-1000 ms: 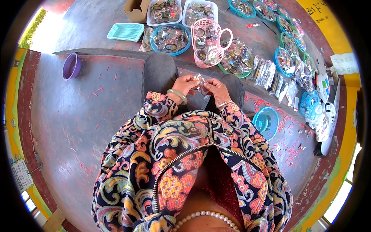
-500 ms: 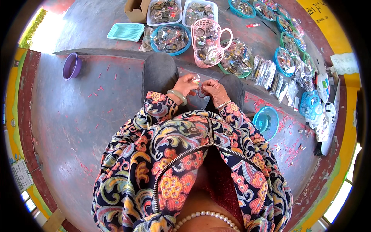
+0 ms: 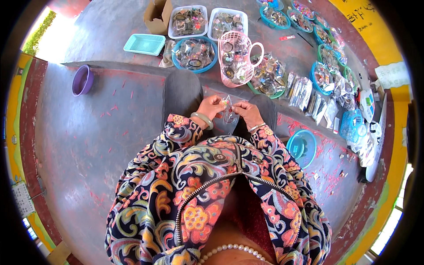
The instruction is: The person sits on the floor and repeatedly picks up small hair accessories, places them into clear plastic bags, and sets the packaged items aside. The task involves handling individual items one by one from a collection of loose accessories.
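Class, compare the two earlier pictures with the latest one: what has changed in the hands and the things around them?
Nothing visibly changed. The left hand and right hand still pinch the small clear packet between them over the lap, and the pink basket, purple bowl and teal bowl lie where they were.

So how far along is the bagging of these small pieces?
Many bagged pieces already fill the blue round tray, the pink basket and the white trays. In hand: left hand and right hand both pinch one small clear bag above the lap. What remains cannot be told.
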The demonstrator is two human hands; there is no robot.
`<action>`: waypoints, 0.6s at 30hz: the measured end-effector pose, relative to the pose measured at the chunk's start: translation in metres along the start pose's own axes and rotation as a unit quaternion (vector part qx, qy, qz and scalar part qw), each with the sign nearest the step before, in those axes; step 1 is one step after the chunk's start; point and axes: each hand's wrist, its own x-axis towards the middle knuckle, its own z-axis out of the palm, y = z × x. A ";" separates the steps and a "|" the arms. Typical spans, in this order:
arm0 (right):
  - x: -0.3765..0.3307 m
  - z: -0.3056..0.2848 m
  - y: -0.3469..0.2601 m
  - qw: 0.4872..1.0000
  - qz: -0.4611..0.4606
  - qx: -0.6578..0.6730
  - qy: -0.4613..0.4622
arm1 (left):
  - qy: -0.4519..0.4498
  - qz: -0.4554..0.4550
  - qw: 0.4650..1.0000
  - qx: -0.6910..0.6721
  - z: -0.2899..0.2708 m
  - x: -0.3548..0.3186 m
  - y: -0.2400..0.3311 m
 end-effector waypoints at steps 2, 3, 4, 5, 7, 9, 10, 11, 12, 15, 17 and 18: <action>0.001 -0.001 -0.005 1.000 -0.001 -0.017 0.011 | 0.010 0.003 1.000 -0.005 0.001 -0.002 0.002; 0.004 -0.003 -0.007 1.000 -0.009 -0.013 0.015 | 0.015 0.005 1.000 -0.007 0.002 -0.003 0.004; 0.007 -0.008 -0.008 1.000 -0.016 -0.010 0.020 | 0.018 0.002 0.999 -0.034 0.004 -0.007 0.008; 0.011 -0.012 -0.010 0.999 -0.022 -0.007 0.025 | 0.025 0.008 0.999 -0.045 0.003 -0.004 0.005; 0.024 -0.020 -0.023 0.998 -0.037 -0.020 0.050 | 0.043 0.021 0.997 -0.066 0.001 0.002 -0.004; 0.038 -0.026 -0.042 0.994 -0.045 -0.046 0.085 | 0.044 0.019 0.997 -0.056 -0.001 0.003 -0.007; 0.049 -0.033 -0.044 0.991 -0.057 -0.062 0.101 | 0.043 0.018 0.998 -0.052 -0.001 0.002 -0.007; 0.060 -0.042 -0.044 0.987 -0.068 -0.078 0.122 | 0.034 0.015 0.998 -0.054 0.002 0.003 -0.007; 0.070 -0.049 -0.045 0.982 -0.079 -0.094 0.143 | 0.025 0.013 0.998 -0.055 0.004 0.004 -0.007; 0.108 -0.042 -0.056 0.975 -0.112 -0.110 0.159 | 0.038 0.015 0.998 -0.048 -0.001 0.000 -0.006; 0.141 -0.067 -0.033 0.963 -0.121 -0.167 0.174 | 0.021 0.010 0.999 -0.047 0.004 0.002 -0.005; 0.149 -0.067 -0.031 0.956 -0.106 -0.203 0.181 | 0.024 0.006 0.998 -0.050 0.003 0.001 -0.004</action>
